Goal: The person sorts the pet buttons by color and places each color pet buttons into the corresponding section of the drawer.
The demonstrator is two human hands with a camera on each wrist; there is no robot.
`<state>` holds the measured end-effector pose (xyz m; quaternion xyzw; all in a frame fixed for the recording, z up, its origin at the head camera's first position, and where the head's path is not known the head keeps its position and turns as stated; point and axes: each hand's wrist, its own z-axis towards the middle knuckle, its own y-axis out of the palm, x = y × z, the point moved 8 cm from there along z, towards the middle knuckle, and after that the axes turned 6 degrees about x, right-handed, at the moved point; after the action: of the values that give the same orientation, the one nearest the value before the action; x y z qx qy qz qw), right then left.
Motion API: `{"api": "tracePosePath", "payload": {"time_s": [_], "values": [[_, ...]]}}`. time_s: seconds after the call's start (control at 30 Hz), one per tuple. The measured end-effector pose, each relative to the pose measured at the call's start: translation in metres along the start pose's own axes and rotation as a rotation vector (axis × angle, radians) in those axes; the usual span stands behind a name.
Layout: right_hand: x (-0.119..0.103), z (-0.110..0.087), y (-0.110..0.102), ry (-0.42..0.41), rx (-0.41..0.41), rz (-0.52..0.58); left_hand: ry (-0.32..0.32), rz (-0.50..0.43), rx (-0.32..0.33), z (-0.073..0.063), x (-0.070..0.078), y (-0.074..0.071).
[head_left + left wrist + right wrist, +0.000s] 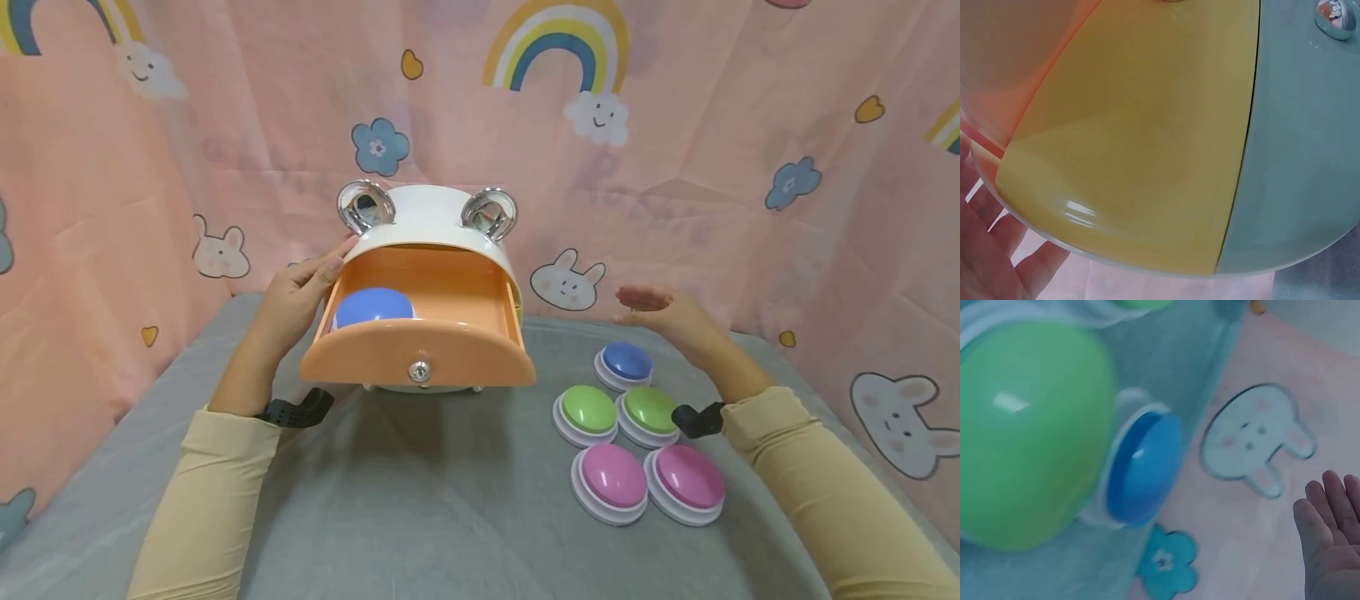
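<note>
A small white cabinet [427,212] with two chrome ears stands on the table. Its orange top drawer [375,358] is pulled out, and a blue domed button [375,306] lies at the left inside it. My left hand [288,296] rests against the cabinet's left side, its fingers along the edge beside the drawer. In the left wrist view, fingers [1041,265] reach the rim near the yellow drawer front [1141,137]. To the right, my right hand [667,321] is raised with nothing in it, above and behind another blue button [627,361]; its fingers [1335,500] are extended.
In front of the right-hand blue button lie two green buttons [588,408] and two pink buttons [615,475], all on white bases. Grey cloth covers the table [420,517]. A pink patterned curtain [712,100] hangs behind and along both sides.
</note>
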<state>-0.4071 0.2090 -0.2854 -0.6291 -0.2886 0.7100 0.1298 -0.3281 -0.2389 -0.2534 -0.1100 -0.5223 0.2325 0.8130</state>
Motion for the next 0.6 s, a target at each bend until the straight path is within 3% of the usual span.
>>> {"api": "tracePosePath", "payload": {"time_s": [0.33, 0.6], "values": [[0.060, 0.005, -0.020, 0.077, 0.016, -0.058, -0.002, 0.025, 0.007, 0.001, 0.000, -0.003], [0.097, 0.005, -0.008, 0.124, -0.090, -0.191, 0.009, -0.005, -0.007, 0.002, -0.001, 0.000]]}}
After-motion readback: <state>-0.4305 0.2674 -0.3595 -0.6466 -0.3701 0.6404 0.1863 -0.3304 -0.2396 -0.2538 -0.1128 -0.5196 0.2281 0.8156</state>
